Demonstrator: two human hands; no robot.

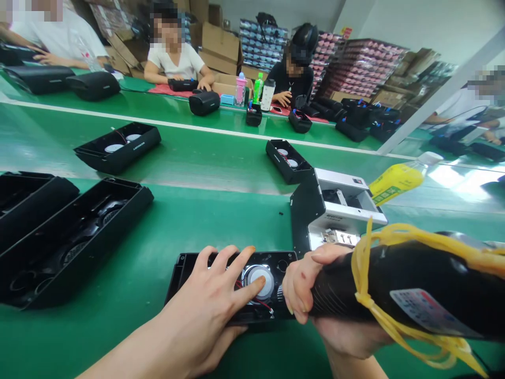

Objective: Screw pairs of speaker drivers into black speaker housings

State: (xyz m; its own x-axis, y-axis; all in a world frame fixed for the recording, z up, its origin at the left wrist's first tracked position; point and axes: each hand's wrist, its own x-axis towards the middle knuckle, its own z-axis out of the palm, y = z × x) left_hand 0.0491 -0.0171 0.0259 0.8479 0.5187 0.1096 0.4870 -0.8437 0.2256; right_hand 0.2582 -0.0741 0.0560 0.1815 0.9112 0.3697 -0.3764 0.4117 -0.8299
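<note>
A black speaker housing [232,316] lies open side up on the green bench in front of me. Inside it a round speaker driver [260,281] with red wires shows. My left hand [221,295] spans the housing and grips it, fingers spread toward the far rim, thumb at the near side, index finger over the driver. Wrapped round a thick black power screwdriver [335,287], my right hand [303,284] sits at the housing's right end. Yellow rubber tubing [365,279] is tied about the tool. Its tip is hidden behind my hand.
Two larger empty housings [82,237] stand at left. A screw feeder [335,210] stands just beyond my right hand, a yellow bottle [398,181] behind it. Two housings with drivers [118,147] lie on the middle strip. Several people sit across the bench.
</note>
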